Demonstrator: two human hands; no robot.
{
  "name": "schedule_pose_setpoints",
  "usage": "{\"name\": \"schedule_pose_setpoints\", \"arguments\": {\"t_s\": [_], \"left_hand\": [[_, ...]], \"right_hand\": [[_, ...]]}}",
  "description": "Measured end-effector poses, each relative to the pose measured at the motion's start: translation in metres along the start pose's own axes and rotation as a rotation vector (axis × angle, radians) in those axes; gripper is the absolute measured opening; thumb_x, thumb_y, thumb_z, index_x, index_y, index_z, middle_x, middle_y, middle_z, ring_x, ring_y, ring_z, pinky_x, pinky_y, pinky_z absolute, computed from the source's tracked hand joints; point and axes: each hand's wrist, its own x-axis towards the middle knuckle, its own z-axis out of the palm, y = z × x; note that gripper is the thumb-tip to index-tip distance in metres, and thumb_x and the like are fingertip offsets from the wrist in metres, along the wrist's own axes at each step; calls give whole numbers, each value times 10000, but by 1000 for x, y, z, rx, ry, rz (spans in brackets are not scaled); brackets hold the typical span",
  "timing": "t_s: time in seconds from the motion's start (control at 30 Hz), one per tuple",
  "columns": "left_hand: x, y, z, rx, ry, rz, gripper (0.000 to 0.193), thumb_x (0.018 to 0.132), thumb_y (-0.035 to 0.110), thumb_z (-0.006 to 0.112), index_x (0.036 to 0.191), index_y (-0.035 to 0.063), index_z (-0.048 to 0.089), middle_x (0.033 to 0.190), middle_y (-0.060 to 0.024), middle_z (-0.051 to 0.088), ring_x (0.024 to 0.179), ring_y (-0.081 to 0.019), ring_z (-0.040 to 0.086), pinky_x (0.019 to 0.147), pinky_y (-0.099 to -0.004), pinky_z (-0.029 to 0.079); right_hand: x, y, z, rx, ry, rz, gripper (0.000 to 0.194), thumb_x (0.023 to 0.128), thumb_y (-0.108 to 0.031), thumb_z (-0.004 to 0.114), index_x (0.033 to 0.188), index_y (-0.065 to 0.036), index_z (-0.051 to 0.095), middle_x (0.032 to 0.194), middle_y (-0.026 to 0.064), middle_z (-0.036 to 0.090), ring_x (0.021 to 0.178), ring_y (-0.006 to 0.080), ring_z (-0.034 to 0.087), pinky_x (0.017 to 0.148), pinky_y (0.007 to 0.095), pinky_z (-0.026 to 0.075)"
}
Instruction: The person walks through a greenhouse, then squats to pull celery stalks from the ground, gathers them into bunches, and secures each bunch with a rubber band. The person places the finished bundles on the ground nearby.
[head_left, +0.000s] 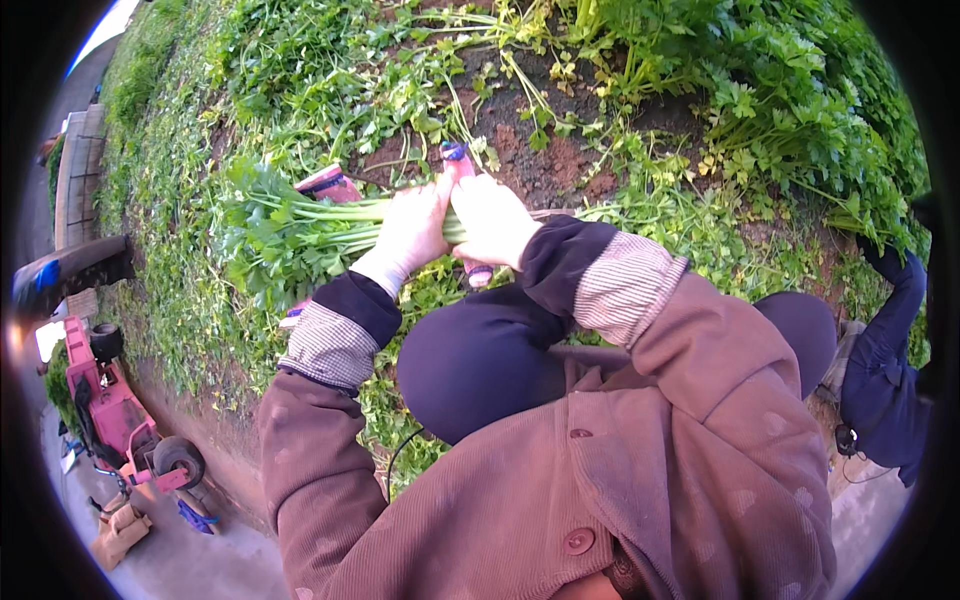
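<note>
A bunch of celery (352, 225) lies sideways before me, its leafy tops to the left. My left hand (414, 225) is closed around the stalks. Close beside it, my right hand (491, 217) is curled over the bunch's right part, which it mostly hides. Both hands look pale and overexposed. A pink bar (460, 166) with blue wrapping at its far end passes under the bunch between my hands. Another pink piece with a dark band (330, 185) shows behind the stalks.
Cut celery leaves (300, 97) litter the soil (540, 157). Standing celery (810, 112) grows at the upper right. At far right, another person in dark clothes (885, 390) bends low. A pink cart (120, 412) stands on pavement at left, near a low block wall (79, 180).
</note>
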Motion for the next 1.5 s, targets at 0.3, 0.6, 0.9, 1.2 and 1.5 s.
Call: {"name": "schedule_pose_setpoints", "arguments": {"t_s": [0.3, 0.6, 0.9, 1.2, 1.5], "left_hand": [[-1, -4, 23, 2, 56, -46, 770, 614, 368, 840, 1248, 85, 507, 1047, -123, 609, 1014, -300, 601, 872, -414, 458], [49, 9, -29, -159, 131, -204, 619, 626, 361, 844, 1085, 74, 545, 947, -155, 650, 902, -352, 648, 803, -440, 517], [115, 84, 0, -59, 177, -220, 700, 634, 353, 837, 1194, 74, 523, 967, -131, 615, 913, -312, 637, 788, -419, 504], [118, 76, -5, -44, 102, -127, 625, 661, 297, 835, 1131, 48, 505, 982, -158, 607, 920, -329, 634, 795, -421, 513], [138, 110, -31, -164, 333, -52, 503, 671, 228, 811, 1065, 79, 536, 888, -134, 626, 822, -329, 641, 710, -419, 522]], "right_hand": [[-90, 38, 12, 1789, -207, 967, 775, 902, -591, 593, 1459, -109, 354, 1487, 118, 409, 1362, 289, 389, 1109, 532, 286], [1, 54, -18, 2044, -110, 503, 749, 900, -706, 474, 1337, -99, 522, 1199, 66, 629, 1123, 208, 570, 994, 392, 439], [-60, 132, -61, 1940, 189, 878, 620, 1030, -536, 343, 1395, -44, 442, 1318, 87, 567, 1236, 223, 509, 1101, 391, 351], [-10, 126, -60, 2028, 339, 558, 443, 1026, -406, 474, 1222, -26, 589, 1091, 57, 659, 971, 145, 642, 882, 316, 518], [-27, 138, -117, 1924, 476, 307, 542, 1024, -503, 409, 1133, -23, 634, 1055, 66, 681, 953, 157, 656, 892, 313, 526]]}}
